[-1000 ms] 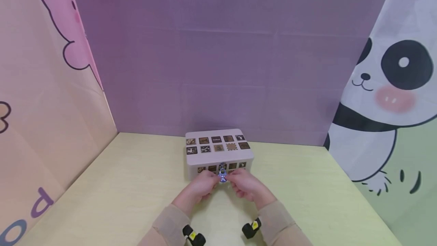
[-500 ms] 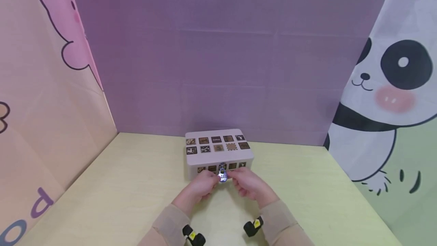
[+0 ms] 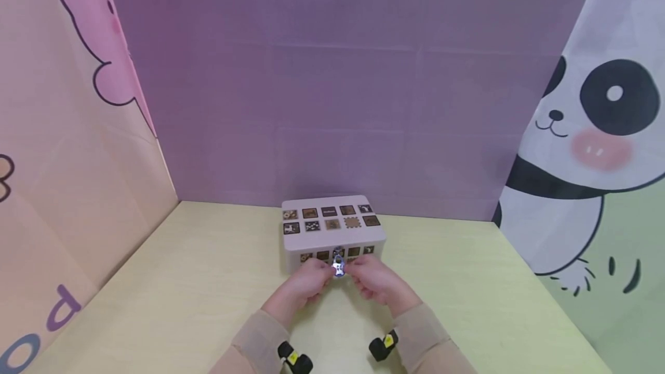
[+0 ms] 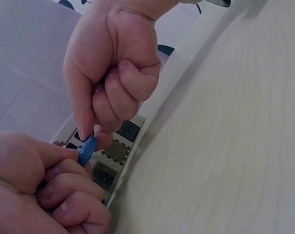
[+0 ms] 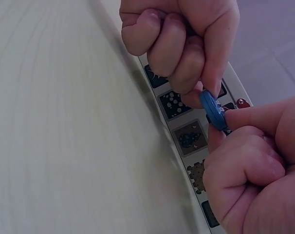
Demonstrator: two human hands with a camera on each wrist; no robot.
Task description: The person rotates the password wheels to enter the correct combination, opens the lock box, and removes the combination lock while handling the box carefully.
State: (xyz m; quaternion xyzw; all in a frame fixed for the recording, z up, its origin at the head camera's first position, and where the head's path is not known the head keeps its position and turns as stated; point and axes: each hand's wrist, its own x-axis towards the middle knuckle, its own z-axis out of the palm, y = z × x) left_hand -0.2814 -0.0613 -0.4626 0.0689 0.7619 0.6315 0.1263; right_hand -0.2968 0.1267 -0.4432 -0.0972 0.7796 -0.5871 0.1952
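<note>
A small blue combination padlock [image 3: 339,269] hangs by its shackle at the clasp on the front of a white lidded box [image 3: 312,241] printed with square pictures. My left hand [image 3: 310,279] pinches the padlock's left side between thumb and index finger. From the other side my right hand [image 3: 375,279] pinches it the same way. Both wrist views show the blue padlock body [image 4: 87,150] between the fingertips of the two hands, their other fingers curled in. The box's lid is down. Fingers partly cover the padlock's edges.
The box stands on a pale wood-grain table [image 3: 218,270], close to a purple back curtain [image 3: 337,103]. Printed cloth panels flank the table, with a panda [image 3: 587,131] on the right one. Wrist cameras [image 3: 383,345] sit at both sleeves.
Both hands stay on the padlock in nearly the same place. The padlock's face tilts slightly between frames, and the right hand shifts very little.
</note>
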